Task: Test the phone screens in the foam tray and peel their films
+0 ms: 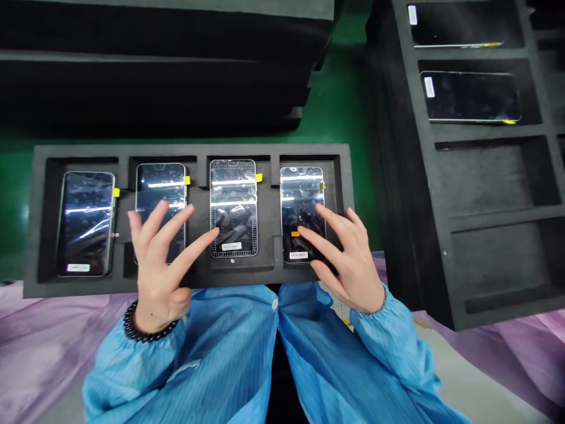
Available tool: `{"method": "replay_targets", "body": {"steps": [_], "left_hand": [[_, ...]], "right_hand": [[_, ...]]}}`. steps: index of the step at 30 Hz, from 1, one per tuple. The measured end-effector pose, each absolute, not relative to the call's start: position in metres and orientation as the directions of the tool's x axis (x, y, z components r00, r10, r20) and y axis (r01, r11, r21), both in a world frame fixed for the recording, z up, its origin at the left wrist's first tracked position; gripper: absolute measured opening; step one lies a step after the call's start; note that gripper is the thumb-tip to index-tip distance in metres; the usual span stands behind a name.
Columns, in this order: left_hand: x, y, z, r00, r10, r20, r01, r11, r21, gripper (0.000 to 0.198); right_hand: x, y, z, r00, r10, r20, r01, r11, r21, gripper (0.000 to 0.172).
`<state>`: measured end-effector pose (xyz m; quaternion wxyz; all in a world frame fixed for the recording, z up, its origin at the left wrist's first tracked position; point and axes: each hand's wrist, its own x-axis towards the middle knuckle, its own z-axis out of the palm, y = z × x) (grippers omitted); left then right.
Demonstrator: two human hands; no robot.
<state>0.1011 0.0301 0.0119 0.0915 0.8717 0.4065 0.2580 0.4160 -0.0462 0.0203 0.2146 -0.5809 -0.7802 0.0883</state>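
Note:
In front of me lies a black foam tray [198, 280] with several smartphones in its compartments. My left hand [161, 259] has its fingers spread over the second phone from the left [161, 185], its index finger reaching the edge of the third phone [233, 221]. That third phone shows a white dashed border and a white label. My right hand [348, 256] is spread above the rightmost phone [302, 200], a fingertip beside its small orange sticker [295, 234]. Contact with the screens is hard to tell. Neither hand grips anything. The leftmost phone [86, 224] has a yellow tab.
At the right stands a stack of black foam trays [435, 200]; its top one holds phones, such as this one with a white label [474, 97]. Another dark foam stack [154, 88] stands at the back. Green surface [338, 100] shows between them.

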Motion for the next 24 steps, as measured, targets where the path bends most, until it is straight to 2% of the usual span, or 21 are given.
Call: {"method": "replay_targets", "body": {"steps": [4, 8, 10, 12, 14, 17, 20, 24], "left_hand": [[0.094, 0.034, 0.027, 0.464, 0.806, 0.367, 0.731, -0.583, 0.355, 0.066], [0.095, 0.063, 0.051, 0.479, 0.855, 0.201, 0.779, -0.519, 0.350, 0.059], [0.101, 0.087, 0.053, 0.504, 0.840, 0.203, 0.763, -0.543, 0.351, 0.065], [0.111, 0.112, 0.048, 0.530, 0.789, 0.312, 0.714, -0.613, 0.338, 0.074], [0.121, 0.132, 0.039, 0.573, 0.736, 0.361, 0.669, -0.674, 0.312, 0.074], [0.132, 0.146, 0.027, 0.680, 0.658, 0.325, 0.594, -0.753, 0.283, 0.071], [0.137, 0.148, 0.024, 0.766, 0.591, 0.254, 0.528, -0.803, 0.277, 0.068], [0.143, 0.153, 0.024, 0.800, 0.567, 0.198, 0.490, -0.807, 0.330, 0.068]], "right_hand": [[0.427, -0.048, 0.026, -0.081, 0.960, 0.269, 0.867, 0.201, -0.456, 0.043], [0.436, -0.037, 0.032, 0.059, 0.962, 0.268, 0.920, 0.052, -0.389, 0.034], [0.437, -0.024, 0.033, 0.080, 0.957, 0.279, 0.933, 0.026, -0.358, 0.032], [0.434, -0.008, 0.035, 0.063, 0.956, 0.286, 0.945, 0.036, -0.326, 0.032], [0.428, 0.010, 0.037, 0.014, 0.963, 0.268, 0.957, 0.065, -0.283, 0.033], [0.418, 0.033, 0.040, -0.083, 0.975, 0.205, 0.963, 0.132, -0.235, 0.034], [0.413, 0.046, 0.040, -0.156, 0.979, 0.133, 0.953, 0.185, -0.239, 0.037], [0.412, 0.050, 0.042, -0.175, 0.980, 0.096, 0.945, 0.195, -0.264, 0.040]]}}
